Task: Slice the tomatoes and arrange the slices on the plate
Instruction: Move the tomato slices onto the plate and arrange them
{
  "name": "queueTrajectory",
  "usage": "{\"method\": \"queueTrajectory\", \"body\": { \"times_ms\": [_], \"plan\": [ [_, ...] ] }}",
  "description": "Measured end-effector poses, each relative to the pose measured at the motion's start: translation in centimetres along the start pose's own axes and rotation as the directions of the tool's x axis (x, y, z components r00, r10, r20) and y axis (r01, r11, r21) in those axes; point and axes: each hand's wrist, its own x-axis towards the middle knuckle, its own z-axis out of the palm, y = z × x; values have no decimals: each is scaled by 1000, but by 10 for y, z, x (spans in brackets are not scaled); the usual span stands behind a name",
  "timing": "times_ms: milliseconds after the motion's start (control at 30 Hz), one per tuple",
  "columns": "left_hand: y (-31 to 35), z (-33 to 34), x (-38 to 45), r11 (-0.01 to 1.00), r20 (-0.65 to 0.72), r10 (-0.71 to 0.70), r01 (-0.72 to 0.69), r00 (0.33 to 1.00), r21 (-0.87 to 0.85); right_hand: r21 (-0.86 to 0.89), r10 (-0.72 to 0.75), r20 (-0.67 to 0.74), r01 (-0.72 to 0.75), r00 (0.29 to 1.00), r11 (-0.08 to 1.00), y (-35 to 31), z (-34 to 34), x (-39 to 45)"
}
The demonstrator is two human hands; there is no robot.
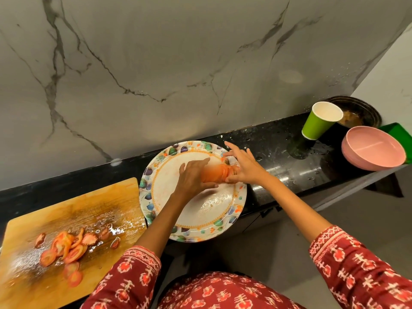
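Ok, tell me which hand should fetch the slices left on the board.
Left. The left hand is nearer the cutting board, where the remaining slices lie; the right hand would have to cross over.

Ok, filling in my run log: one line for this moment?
both hands press tomato slices together over plate | more slices on cutting board

Wooden cutting board (73,210) wet, stained; black stone counter (278,152) glossy; marble wall (156,63) smooth; paper cup (318,121) matt.
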Motion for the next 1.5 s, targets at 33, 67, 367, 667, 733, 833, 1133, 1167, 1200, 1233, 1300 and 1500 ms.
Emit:
{"method": "queueTrajectory", "body": {
  "times_ms": [33,67,367,667,733,833,1133,1167,1200,1233,1300,1500],
  "plan": [
    [4,-1,3,1000,19,15,-15,1000,-16,5,17,1,-17,1000,1000,4,-2,-3],
    [8,-2,6,999,42,26,-25,999,-24,8,30,9,-30,1000,1000,7,-4,-6],
    [10,1,15,997,65,49,-44,997,-66,2,45,19,-45,999,999,18,-5,-14],
    [23,7,21,997,72,81,-80,994,-15,-103,51,71,-44,996,994,21,-2,-9],
    [25,11,22,996,44,88,-88,995,-10,-162,40,64,-29,997,986,20,-3,-7],
    [23,13,23,996,26,90,-90,996,-23,-196,23,60,-11,998,981,21,-7,-4],
    [22,16,23,997,21,82,-81,996,-19,-197,-10,56,21,998,980,21,-14,-3],
    [22,15,24,997,28,77,-77,997,-15,-187,-8,50,17,999,982,21,-15,-3],
    [21,15,24,997,34,73,-73,997,-9,-171,-9,46,17,999,985,19,-16,-3],
    [22,14,24,998,42,68,-68,997,2,-153,-11,45,17,999,988,17,-15,-3],
    [27,12,26,997,53,66,-68,996,37,-133,-15,51,22,999,991,14,-12,-2],
    [40,14,30,992,35,109,-111,993,56,-99,-16,12,17,1000,995,11,-4,-3]
  ]
}}
